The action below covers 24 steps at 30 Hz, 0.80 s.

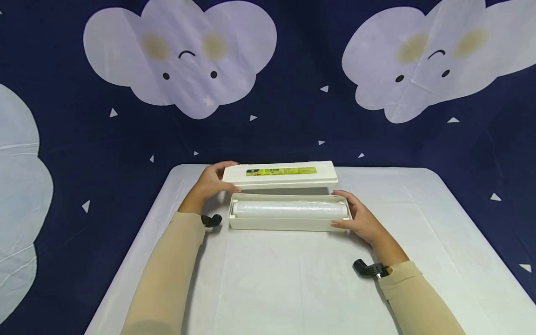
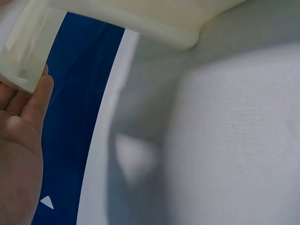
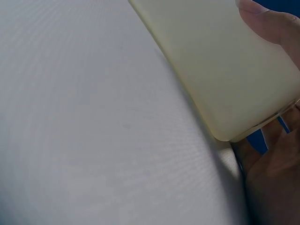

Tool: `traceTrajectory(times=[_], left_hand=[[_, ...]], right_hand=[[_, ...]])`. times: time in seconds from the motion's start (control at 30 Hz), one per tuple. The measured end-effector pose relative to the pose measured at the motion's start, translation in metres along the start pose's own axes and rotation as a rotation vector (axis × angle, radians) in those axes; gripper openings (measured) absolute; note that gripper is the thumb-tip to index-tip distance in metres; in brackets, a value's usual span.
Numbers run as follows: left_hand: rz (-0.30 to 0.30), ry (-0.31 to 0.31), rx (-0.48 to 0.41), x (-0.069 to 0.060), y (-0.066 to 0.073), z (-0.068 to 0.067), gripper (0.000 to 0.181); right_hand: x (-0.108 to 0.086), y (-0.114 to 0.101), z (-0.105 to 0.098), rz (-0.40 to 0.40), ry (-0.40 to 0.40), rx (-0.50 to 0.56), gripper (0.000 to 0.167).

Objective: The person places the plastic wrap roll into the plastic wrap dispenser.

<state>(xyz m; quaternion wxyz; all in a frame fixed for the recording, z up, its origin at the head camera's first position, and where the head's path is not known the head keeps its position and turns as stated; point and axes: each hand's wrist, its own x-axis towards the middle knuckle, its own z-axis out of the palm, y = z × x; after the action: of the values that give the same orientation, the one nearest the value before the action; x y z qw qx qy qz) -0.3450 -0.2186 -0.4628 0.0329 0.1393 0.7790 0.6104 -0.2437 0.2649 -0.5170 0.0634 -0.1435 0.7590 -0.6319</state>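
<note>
A long white box [image 1: 289, 224] stands on the table with a roll of cling film [image 1: 289, 209] lying inside it. My right hand [image 1: 358, 217] grips the box's right end, thumb on the front wall and fingers at the back; the right wrist view shows the thumb against the box wall [image 3: 215, 61]. Behind and above the box, my left hand [image 1: 212, 180] holds the white lid [image 1: 289, 181] by its left end. The lid bears a green and yellow label [image 1: 281, 171]. In the left wrist view part of the lid [image 2: 35, 42] shows above the fingers.
A white cloth covers the table [image 1: 268, 279]. Beyond it hangs a dark blue backdrop [image 1: 305, 111] with clouds and small triangles. A black strap device sits on each wrist, the left one [image 1: 211, 220] close to the box's left end.
</note>
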Motion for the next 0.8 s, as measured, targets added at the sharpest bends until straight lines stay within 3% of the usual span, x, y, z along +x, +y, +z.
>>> traceTrajectory(times=[0.5, 0.8], left_hand=[[0.049, -0.039, -0.022, -0.013, 0.016, -0.001, 0.091], [0.107, -0.063, 0.001, -0.024, 0.016, -0.003, 0.092]], right_hand=[[-0.001, -0.001, 0.001, 0.001, 0.022, -0.008, 0.101], [0.0, 0.0, 0.001, -0.014, 0.019, -0.018, 0.104]])
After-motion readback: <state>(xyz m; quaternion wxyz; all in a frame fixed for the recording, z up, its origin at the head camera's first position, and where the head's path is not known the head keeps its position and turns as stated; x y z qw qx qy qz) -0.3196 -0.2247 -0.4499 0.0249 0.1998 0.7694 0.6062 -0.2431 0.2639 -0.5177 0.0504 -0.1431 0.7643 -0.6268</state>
